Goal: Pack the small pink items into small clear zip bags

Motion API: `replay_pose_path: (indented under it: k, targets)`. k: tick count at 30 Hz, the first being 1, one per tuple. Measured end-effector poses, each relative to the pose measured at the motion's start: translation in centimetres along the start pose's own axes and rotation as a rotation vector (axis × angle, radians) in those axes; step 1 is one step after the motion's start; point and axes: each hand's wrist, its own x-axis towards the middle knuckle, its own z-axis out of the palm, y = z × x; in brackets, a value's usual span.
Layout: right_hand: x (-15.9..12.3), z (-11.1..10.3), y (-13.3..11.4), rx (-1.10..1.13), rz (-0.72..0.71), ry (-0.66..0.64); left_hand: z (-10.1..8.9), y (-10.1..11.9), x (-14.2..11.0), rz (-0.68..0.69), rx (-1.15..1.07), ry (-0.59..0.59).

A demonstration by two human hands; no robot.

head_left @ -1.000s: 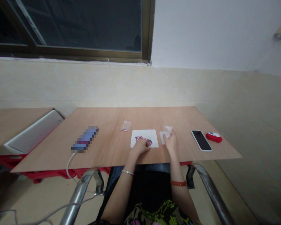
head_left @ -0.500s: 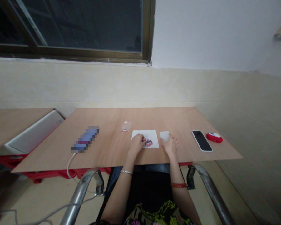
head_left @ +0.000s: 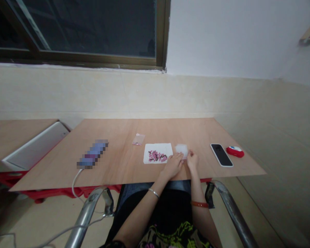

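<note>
A white sheet [head_left: 148, 159] with a pink blossom branch pattern lies on the table; the nearby hand covers its lower right corner. To its right is a small whitish square packet [head_left: 181, 148], which looks translucent. My left hand [head_left: 173, 164], wearing a silver bangle, rests with fingers stretched out over the packet's lower edge. Beside the packet's right edge my right hand [head_left: 193, 160], with a reddish bangle, is closed in a pinch. What its fingertips hold, if anything, is too small to make out.
A small clear bag [head_left: 138, 139] lies behind the sheet. At left is a pixelated phone [head_left: 93, 154] on a white cable [head_left: 74, 182]. A black-screened phone [head_left: 221, 155] and a red-and-white object [head_left: 235, 152] lie at right. Metal chair arms flank me below the table [head_left: 119, 172].
My left hand has moved right, off the patterned sheet to the small packet, so the pink pattern shows more fully. My right hand has drawn its fingers together at the packet's right edge.
</note>
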Motion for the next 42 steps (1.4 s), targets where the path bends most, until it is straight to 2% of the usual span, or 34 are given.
replay_pose_path:
  k: [5, 9, 14, 20, 30, 36, 42]
  targets:
    - [0.2, 0.4, 0.7, 0.029, -0.014, -0.01, 0.2, 0.2, -0.1, -0.006, 0.238, -0.094]
    - [0.1, 0.4, 0.9, 0.005, -0.01, 0.009, 0.6, 0.3, -0.5, -0.021, 0.342, -0.117]
    - [-0.6, 0.3, 0.8, -0.089, 0.031, 0.039, 1.2, 0.2, -1.0, -0.039, 0.377, -0.125]
    - [-1.7, -0.4, -0.4, -0.3, 0.096, -0.008, 1.1, 0.4, -1.0, -0.028, 0.403, -0.115]
    - [-2.9, -0.9, -1.7, -0.542, 0.051, 0.036, 2.1, 0.3, -0.9, 0.013, 0.544, -0.09]
    - [-2.7, -1.4, -1.6, -0.607, 0.046, 0.04, 2.1, 0.0, -0.8, 0.038, 0.574, -0.102]
    - [-3.8, -1.6, -1.6, -0.608, -0.006, -0.007, 2.7, -0.2, -0.9, 0.013, 0.607, -0.07]
